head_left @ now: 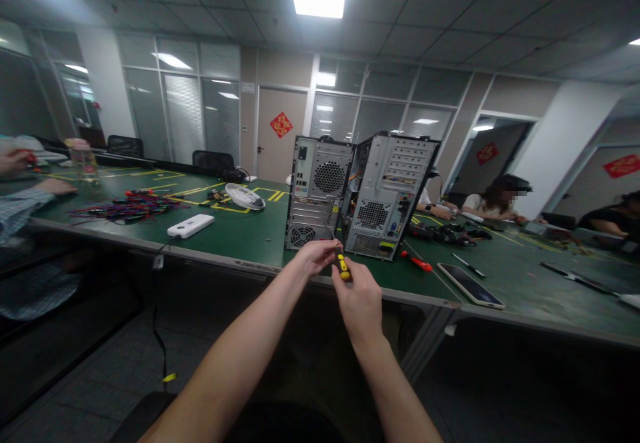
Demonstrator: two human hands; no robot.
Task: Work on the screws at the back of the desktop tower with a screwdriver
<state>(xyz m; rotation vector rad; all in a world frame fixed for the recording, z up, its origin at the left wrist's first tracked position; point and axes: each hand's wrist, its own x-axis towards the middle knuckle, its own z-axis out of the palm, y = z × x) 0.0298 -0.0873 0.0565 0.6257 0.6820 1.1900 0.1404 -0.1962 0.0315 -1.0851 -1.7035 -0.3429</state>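
Observation:
My right hand (359,296) is closed around the yellow-and-black handle of a screwdriver (343,267), tilted toward the back of a computer case. My left hand (319,258) has its fingers pinched together by the front end of the screwdriver; what they hold is hidden. Both hands are at the lower right corner of the left computer case (320,193), which stands upright with its rear panel facing me. Close on its right stands a second computer case (387,196), turned at an angle. Whether the screwdriver's tip touches a screw cannot be made out.
Left on the green table (240,246) lie a white power strip (191,226), a bundle of cables (135,206) and a white racket-shaped object (244,196). To the right are a red screwdriver (417,261), a phone (470,284) and a pen (469,265). Other people sit at both sides.

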